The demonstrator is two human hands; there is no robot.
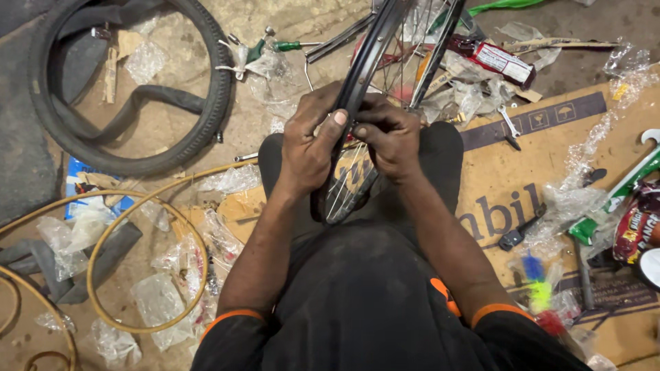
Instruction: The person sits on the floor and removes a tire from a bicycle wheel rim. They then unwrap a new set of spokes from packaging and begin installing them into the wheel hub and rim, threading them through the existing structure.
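1. Black metal bicycle wheel rim with thin silver spokes (371, 62): stands on edge between the person's knees, its lower arc at the lap and its upper arc running out of the top of the head view.
2. Left hand (309, 141): clenched around the left side of the rim, thumb laid flat across the dark outer edge, fingers wrapped behind it.
3. Right hand (390, 137): closed on the same stretch of rim from the other side, fingertips curled in and pinching at the edge, touching the left thumb. Whether anything small lies between the fingertips cannot be told.
4. Black rubber bicycle tyre (206, 89): lies flat on the dirt floor at upper left, well apart from the hands.
5. Tan hoop of thin tubing (110, 233): lies on the floor at left among crumpled clear plastic wrappers.
6. Flattened brown cardboard sheet (495, 172): spread under the person's right side.
7. Small silver open-ended spanner (509, 125): rests on the cardboard near the rim.
8. Green-and-white painted metal bar (619, 196): lies at the right edge, beside clear wrapping.
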